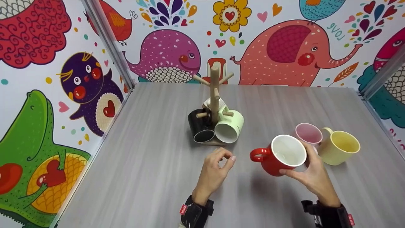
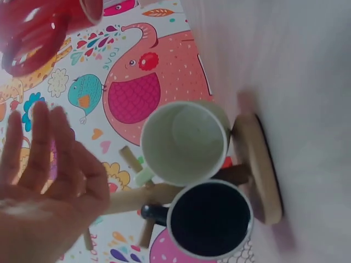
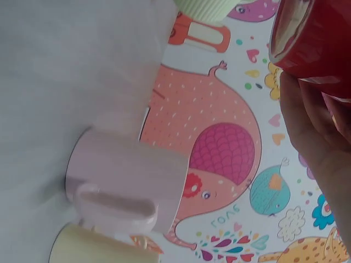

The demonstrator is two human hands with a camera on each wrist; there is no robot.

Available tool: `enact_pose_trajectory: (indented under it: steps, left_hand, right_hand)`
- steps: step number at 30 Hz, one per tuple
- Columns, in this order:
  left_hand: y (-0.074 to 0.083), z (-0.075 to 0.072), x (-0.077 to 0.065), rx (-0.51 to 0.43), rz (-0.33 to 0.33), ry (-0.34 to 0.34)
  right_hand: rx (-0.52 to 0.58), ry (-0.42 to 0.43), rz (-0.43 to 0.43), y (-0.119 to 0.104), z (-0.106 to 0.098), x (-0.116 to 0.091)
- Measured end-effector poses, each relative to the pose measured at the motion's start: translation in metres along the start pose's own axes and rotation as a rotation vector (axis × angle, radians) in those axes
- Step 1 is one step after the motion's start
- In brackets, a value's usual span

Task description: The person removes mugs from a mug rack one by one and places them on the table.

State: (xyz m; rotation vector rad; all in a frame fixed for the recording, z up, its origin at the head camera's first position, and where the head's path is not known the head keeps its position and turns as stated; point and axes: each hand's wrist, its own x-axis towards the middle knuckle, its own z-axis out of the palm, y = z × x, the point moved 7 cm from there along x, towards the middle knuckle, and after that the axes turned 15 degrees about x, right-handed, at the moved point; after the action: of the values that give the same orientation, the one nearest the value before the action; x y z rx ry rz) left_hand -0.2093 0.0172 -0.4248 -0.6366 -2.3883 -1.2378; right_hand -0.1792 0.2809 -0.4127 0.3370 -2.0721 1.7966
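The right hand [image 1: 311, 174] gripped the red mug [image 1: 277, 160] between thumb and fingers above the table [image 1: 152, 142], near a pink mug [image 1: 308, 133]. The left hand [image 1: 212, 171], its fingers relaxed and slightly spread, hovered near the wooden mug tree [image 1: 214, 85], where a black mug [image 1: 200, 125] hung.

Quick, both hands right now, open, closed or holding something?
Left hand: open, fingers loose, holding nothing.
Right hand: holding the red mug.
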Motion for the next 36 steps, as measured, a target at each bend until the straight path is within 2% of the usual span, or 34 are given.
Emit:
enact_pose_trajectory:
  steps: [4,9,17,25,30,36]
  left_hand:
    - [0.001,-0.002,-0.001,0.118,0.073,0.020]
    - [0.001,-0.002,-0.002,0.226,0.104,0.040]
    - [0.001,-0.004,-0.003,0.286,0.097,0.044]
    - [0.000,-0.004,-0.004,0.298,0.095,0.043]
    - [-0.001,-0.006,-0.005,0.389,0.118,0.074]
    - [-0.001,-0.007,-0.005,0.456,0.137,0.102]
  right_hand:
    - [-0.054,0.025,0.045,0.005,-0.012,-0.001]
    - [-0.128,0.039,0.097,0.012,-0.022,-0.002]
    - [-0.168,0.099,0.113,0.019,-0.034,-0.004]
    - [-0.212,0.122,0.205,0.036,-0.037,-0.003]
    - [-0.218,0.171,0.233,0.045,-0.037,-0.002]
    - [-0.207,0.221,0.201,0.050,-0.031,-0.001]
